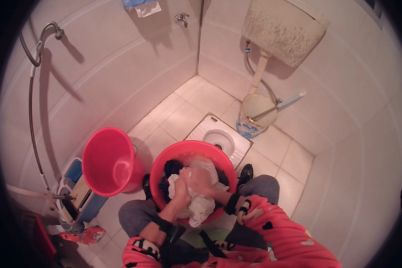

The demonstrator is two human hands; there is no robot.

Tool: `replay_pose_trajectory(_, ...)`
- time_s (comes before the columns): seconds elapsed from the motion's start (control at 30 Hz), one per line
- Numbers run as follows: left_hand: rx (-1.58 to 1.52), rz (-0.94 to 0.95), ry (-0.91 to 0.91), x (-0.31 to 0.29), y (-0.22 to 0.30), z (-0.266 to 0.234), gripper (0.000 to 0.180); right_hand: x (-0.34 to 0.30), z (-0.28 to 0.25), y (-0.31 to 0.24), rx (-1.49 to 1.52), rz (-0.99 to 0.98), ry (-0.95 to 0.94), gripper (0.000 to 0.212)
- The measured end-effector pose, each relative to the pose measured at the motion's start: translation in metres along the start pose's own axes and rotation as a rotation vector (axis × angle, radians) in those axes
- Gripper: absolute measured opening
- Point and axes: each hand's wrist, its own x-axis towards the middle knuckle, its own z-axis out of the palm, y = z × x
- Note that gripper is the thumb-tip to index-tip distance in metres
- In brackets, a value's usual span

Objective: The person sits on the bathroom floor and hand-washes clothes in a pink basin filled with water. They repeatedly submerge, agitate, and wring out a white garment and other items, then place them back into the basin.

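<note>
A round red basin (228,167) stands on the floor between my knees, with water and laundry in it. My left hand (181,191) is closed around a bunched white cloth (202,209) above the basin. Against it, over the same cloth, lies my right hand (197,179); motion smears its fingers, so their grip is unclear. Part of the white cloth hangs toward the basin's near rim. Dark laundry (173,168) sits at the basin's left side, partly hidden by my hands.
A tall red bucket (108,161) stands left of the basin, beside a blue-and-white appliance (91,206). Ahead is a squat toilet (219,139). A patterned bin (251,126) with a handled tool (277,106) stands beneath the stained cistern (283,31). A shower hose (31,111) hangs on the left wall.
</note>
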Motion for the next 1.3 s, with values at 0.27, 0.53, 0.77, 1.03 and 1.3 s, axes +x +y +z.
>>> replay_pose_trajectory(0.27,0.036,0.07,-0.074,-0.004,0.014,-0.004,0.039,-0.002,0.001,-0.01,0.075,-0.12,-0.172,0.045)
replay_pose_trajectory(0.53,0.052,-0.039,-0.097,-0.025,0.012,0.01,0.04,0.002,-0.001,-0.002,-0.007,-0.063,-0.03,0.04)
replay_pose_trajectory(0.77,0.0,0.152,-0.02,-0.018,0.017,0.007,0.042,-0.002,-0.005,-0.005,0.011,-0.11,-0.166,0.039)
replay_pose_trajectory(1.03,0.089,0.242,0.055,-0.021,0.013,0.007,0.04,-0.003,-0.003,-0.002,0.077,-0.144,-0.104,0.041)
replay_pose_trajectory(1.3,0.055,0.064,-0.024,-0.013,0.015,0.007,0.035,0.0,-0.014,-0.018,-0.003,-0.074,-0.012,0.04)
